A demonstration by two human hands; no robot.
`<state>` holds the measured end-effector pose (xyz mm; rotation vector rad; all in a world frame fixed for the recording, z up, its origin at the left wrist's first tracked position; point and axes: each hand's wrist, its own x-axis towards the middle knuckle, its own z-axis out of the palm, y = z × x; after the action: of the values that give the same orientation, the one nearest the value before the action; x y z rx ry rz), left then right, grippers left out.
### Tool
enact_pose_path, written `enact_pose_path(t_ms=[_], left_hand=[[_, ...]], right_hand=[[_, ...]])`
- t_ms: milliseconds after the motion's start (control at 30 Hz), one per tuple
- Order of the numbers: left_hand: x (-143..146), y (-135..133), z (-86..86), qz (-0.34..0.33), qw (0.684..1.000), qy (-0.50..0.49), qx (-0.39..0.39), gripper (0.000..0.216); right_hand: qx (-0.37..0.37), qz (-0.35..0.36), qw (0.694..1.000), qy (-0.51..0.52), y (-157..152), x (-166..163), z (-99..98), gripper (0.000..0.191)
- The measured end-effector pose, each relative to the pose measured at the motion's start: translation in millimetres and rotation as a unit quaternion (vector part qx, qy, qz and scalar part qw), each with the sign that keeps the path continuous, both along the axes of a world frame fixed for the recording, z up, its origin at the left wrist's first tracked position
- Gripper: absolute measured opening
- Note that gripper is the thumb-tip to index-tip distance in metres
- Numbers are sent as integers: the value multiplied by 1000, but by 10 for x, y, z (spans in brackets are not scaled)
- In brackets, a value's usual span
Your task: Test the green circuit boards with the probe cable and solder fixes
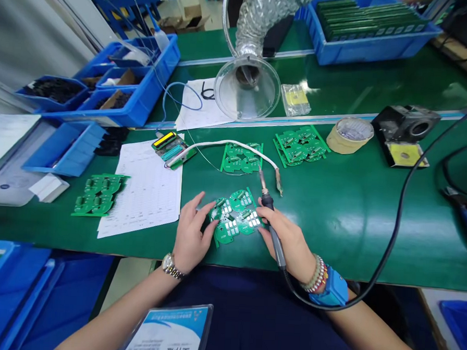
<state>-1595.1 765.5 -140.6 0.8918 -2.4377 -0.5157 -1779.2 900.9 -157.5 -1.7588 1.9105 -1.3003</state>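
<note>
My left hand rests on the left edge of a green circuit board panel, its fingers pressing on the board. My right hand grips a soldering iron, with its metal tip pointing away from me, just above the panel. The right fingers lie against the panel's right edge. Farther up the green mat are two similar panels, and a third lies to the left. A small board with a yellow display sits beside a white cable.
Printed paper sheets lie left of my hands. A roll of tape or solder, an iron stand and a black cable are on the right. Blue trays and a fume hood stand at the back.
</note>
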Motion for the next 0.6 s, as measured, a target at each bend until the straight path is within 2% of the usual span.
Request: enact_pose_path(t_ms=[67,167,300,367,500,600], left_hand=[[-33,46,55,-36,999,-6,18,31],[-115,83,100,-83,990,-11,111,29],[-176,56,68,-62,991,-11,117,17],[-173,29,48,-57,988,-13,143,17],[-158,-8,57,-63,984,-14,169,17],[-160,-19,76,-69,983,-6,172,16]], right_hand=[[0,-1,1000,2,-6,0,5,41],[-15,-3,1000,4,-5,-1,46,39],[-80,-25,997,-3,82,3,175,32],[-103,-31,994,-9,160,22,244,33],[-114,-35,992,-29,288,124,295,36],[-101,-38,991,-80,313,217,261,31]])
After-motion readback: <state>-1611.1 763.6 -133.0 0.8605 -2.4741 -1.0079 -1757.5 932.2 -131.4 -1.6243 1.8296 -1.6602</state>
